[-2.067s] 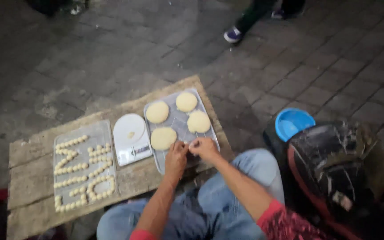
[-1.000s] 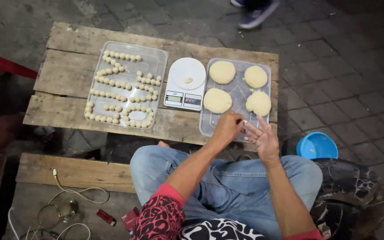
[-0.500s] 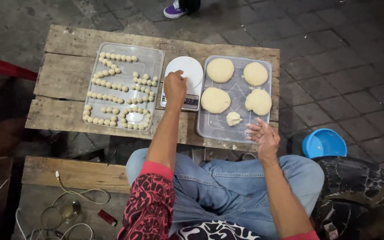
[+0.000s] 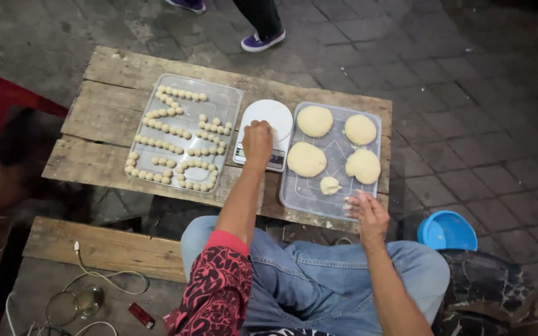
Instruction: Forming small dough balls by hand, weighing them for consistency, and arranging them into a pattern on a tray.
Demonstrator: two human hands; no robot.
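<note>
Pale, soft dough is what we are working with, spread over a rough wooden plank surface [image 4: 113, 118]. Our left hand [image 4: 258, 140] is closed into a loose fist over the near edge of the white kitchen scale [image 4: 269, 118]; whether it pinches a bit of dough we cannot tell. Our right hand [image 4: 368, 214] rests with fingers spread at the near right edge of the clear plastic tray [image 4: 309, 202], holding nothing.

On that tray lie four flattened dough rounds [image 4: 307, 159] and, nearer to us, one small dough lump [image 4: 330, 185], just beside our right fingertips. We judge the lump light, pliable and a little tacky, so it would dent under a hard squeeze; a gentle pinch from above with fingertips around its sides suits it. The flattened rounds look floppy and would want lifting from beneath at the edge.

Left of the scale, a second clear tray [image 4: 228, 96] holds rows of small dough balls [image 4: 169, 134]. A blue bowl [image 4: 446, 231] sits on the ground to our right.
</note>
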